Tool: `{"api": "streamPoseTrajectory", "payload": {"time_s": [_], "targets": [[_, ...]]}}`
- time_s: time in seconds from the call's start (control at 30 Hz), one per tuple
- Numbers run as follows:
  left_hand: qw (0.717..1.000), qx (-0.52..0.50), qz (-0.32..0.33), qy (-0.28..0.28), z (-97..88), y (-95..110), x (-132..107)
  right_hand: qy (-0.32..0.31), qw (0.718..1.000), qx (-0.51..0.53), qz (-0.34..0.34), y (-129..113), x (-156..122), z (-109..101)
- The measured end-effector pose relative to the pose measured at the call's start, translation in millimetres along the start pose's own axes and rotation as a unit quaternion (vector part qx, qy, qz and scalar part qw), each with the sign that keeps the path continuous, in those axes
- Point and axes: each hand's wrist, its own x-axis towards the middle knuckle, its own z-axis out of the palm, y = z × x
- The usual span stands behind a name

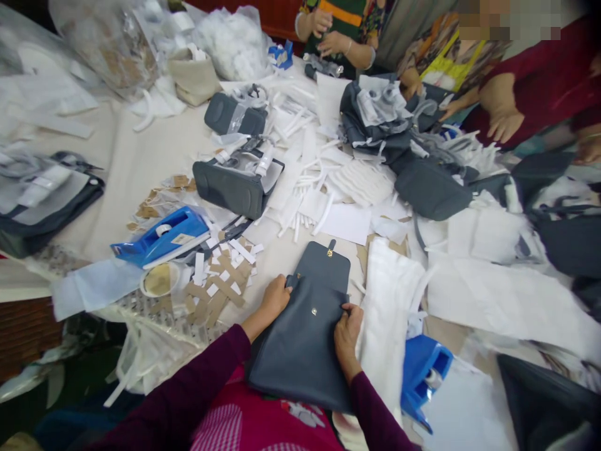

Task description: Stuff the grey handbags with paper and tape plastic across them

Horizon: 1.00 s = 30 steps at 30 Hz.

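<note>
A dark blue-grey leather bag (307,332) with a flap and gold snap lies flat at the table's near edge, right in front of me. My left hand (273,299) grips its left edge near the flap, fingers curled round it. My right hand (346,335) pinches the bag's right edge, fingers closed on the leather. Both my sleeves are dark purple.
A blue tape dispenser (162,237) sits to the left beside cut tape strips (225,282). Another blue dispenser (425,374) lies at the right. White paper wrappings (389,307), more grey bags (235,185) and plastic sacks cover the table. Other people's hands (502,122) work at the far side.
</note>
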Motion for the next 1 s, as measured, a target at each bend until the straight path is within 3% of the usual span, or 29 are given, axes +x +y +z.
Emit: {"api": "streamPoseTrajectory", "payload": {"time_s": [0.13, 0.23, 0.33, 0.4, 0.47, 0.6, 0.77, 1.0], "targets": [[0.996, 0.081, 0.023, 0.014, 6.3, 7, -3, 0.012, 0.996, -0.076, -0.039, -6, 1, 4], [0.992, 0.116, 0.032, 0.023, 10.2, 10, -5, -0.016, 0.976, -0.152, -0.157, -15, 1, 3], [0.991, 0.123, 0.041, 0.034, 11.6, 10, -7, -0.120, 0.928, -0.133, -0.326, -26, 1, 0], [0.991, 0.115, 0.047, 0.039, 11.5, 9, -6, -0.195, 0.891, -0.125, -0.391, -32, 1, -2], [0.993, 0.099, 0.050, 0.040, 11.0, 6, -4, -0.239, 0.873, -0.133, -0.404, -36, 2, -4], [0.997, 0.044, 0.045, 0.039, 7.6, 2, 2, -0.268, 0.866, -0.144, -0.397, -37, 3, -4], [0.998, -0.039, 0.042, 0.029, -0.5, 2, 0, -0.265, 0.873, -0.144, -0.384, -38, 2, -3], [0.987, -0.142, 0.066, -0.033, -0.9, 0, -10, -0.262, 0.882, -0.140, -0.366, -39, 3, -3]]}}
